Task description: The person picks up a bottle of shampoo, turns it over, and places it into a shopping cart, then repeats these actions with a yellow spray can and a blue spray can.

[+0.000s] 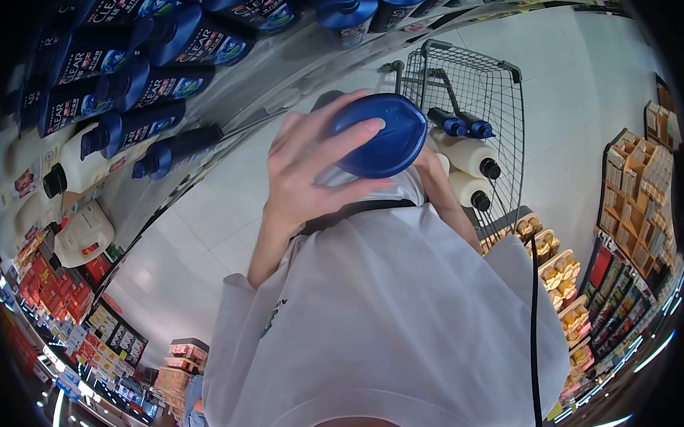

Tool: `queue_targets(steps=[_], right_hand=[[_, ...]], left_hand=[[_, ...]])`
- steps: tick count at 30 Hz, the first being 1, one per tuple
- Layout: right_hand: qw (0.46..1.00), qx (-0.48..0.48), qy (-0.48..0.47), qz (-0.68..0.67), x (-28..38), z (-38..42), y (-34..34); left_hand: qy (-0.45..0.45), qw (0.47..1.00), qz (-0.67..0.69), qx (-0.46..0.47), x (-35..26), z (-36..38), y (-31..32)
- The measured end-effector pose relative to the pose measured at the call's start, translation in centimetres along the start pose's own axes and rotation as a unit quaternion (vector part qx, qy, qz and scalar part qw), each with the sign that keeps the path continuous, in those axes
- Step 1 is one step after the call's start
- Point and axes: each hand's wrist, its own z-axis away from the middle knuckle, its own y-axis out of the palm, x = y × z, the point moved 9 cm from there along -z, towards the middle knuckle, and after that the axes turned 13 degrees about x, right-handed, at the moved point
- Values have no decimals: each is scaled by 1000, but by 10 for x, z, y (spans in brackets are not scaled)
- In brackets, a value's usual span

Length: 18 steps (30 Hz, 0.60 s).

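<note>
A dark blue bottle (pixel 381 137) is held up in front of the chest, its base facing the camera. My left hand (pixel 306 158) is wrapped round it, with fingers spread over the base and side. My right forearm reaches up behind the bottle, and the right hand itself is hidden there. Just right of the bottle is a wire shopping cart (pixel 520 102). White bottles with black caps (pixel 472 158) and blue pump bottles (pixel 450 122) lie in it.
Shelves (pixel 277 69) at the upper left hold rows of blue CLEAR bottles (pixel 157 84) and white jugs (pixel 85 234). Boxed goods (pixel 635 196) stand far right. Packaged goods (pixel 559 281) are below the cart. Part of a person (pixel 194 407) shows at lower left.
</note>
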Motion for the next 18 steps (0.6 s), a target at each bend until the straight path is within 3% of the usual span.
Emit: queue_targets(steps=[5,8,11,14,17,18], right_hand=[[1000,-4,-9,-25,0,8,-8],[997,-26,39,56,0,20,-23],[998,-54,38,-13,-40,30,-35],[978,66,177,92,-53,62,-46],[976,88,194,33,-65,118,-61],[988,54,51,-133,-35,129,-64]], left_hand=[[-8,1000,11,21,-1,-3,7],[-17,999,35,32,3,-3,13],[-48,996,61,53,13,-1,19],[-133,978,149,67,31,-3,33],[-199,939,268,78,60,-5,64],[-212,924,308,81,72,-9,76]])
